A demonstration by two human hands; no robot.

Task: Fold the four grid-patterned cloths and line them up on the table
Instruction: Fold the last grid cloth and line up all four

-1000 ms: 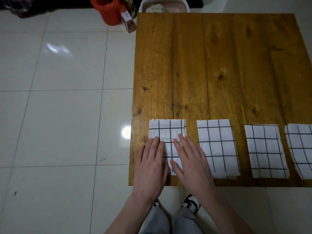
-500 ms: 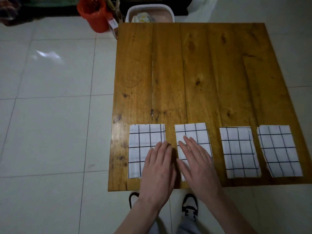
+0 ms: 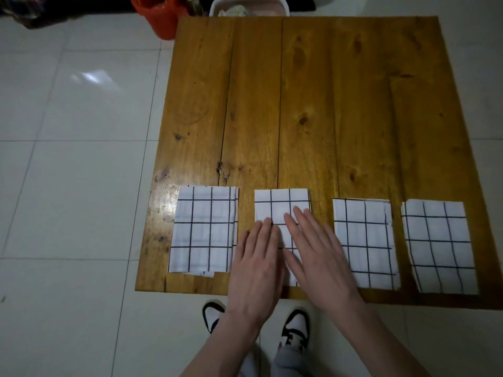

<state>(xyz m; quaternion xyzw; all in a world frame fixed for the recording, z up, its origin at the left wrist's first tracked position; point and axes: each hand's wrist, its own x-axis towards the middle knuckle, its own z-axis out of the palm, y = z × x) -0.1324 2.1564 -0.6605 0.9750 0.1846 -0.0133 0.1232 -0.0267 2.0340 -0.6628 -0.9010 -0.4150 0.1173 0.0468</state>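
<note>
Along the near table edge: four folded grid cloths lie in a row on the wooden table [image 3: 299, 104].
Head view, left hand [image 3: 255, 265]: fingers straight, flat, grasping nothing, resting on the left part of the second cloth [image 3: 280, 205].
Head view, right hand [image 3: 318, 257]: fingers straight and flat on the same cloth, nothing grasped.
Left of the hands: first cloth [image 3: 204, 229], just beside the left hand.
Right of the hands: third cloth [image 3: 364, 240], then fourth cloth [image 3: 438, 246], apart.
Beyond the table: orange bucket [image 3: 160, 14], white basin [image 3: 249, 6].
Below the hands: two shoes [image 3: 295, 326] on the tiled floor.
</note>
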